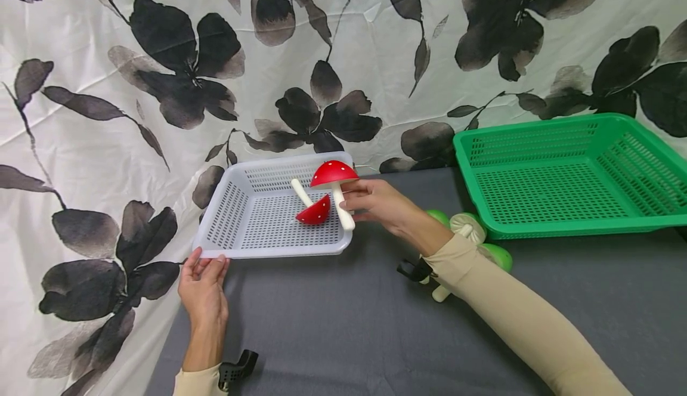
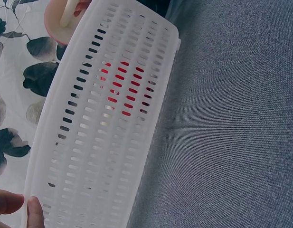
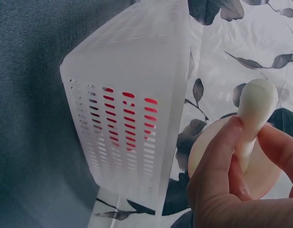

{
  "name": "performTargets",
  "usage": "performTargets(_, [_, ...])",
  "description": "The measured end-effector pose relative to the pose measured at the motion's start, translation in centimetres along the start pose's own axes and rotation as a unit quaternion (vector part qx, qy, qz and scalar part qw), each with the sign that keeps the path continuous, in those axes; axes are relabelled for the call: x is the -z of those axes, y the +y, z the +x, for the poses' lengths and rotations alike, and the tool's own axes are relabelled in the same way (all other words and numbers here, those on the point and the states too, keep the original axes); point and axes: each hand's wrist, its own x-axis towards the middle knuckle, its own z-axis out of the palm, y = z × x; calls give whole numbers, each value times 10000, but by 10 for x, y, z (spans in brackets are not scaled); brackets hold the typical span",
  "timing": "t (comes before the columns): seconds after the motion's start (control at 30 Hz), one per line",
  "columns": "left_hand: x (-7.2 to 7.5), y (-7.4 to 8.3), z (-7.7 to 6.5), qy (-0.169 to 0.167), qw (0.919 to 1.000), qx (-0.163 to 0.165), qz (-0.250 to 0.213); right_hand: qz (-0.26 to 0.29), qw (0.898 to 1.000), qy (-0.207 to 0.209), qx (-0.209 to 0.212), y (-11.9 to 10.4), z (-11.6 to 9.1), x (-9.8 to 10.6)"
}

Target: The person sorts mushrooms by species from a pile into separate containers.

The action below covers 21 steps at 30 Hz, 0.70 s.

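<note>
My right hand (image 1: 383, 206) pinches the pale stem of a red toy mushroom (image 1: 334, 173) with white dots. It holds the mushroom upright over the right end of a white plastic basket (image 1: 279, 254). In the right wrist view, thumb and fingers close round the stem (image 3: 256, 102), the cap's pale underside lying beyond. Another red toy mushroom (image 1: 315, 213) lies tipped over inside the basket; red shows through the basket's slots in both wrist views. At the basket's near left corner my left hand (image 1: 203, 291) grips the rim between thumb and finger (image 2: 35, 213).
A green basket (image 1: 563, 230) stands at the back right. Several green and pale toy mushrooms (image 1: 499, 257) lie on the grey cloth (image 1: 333, 324) beside it, partly hidden by my right forearm. A floral curtain (image 1: 354, 62) hangs behind the baskets.
</note>
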Motion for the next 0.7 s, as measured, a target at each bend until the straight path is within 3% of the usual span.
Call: performTargets(0.7, [0, -2, -3, 19, 9999, -88, 121, -397, 9988, -274, -65, -7, 30, -50])
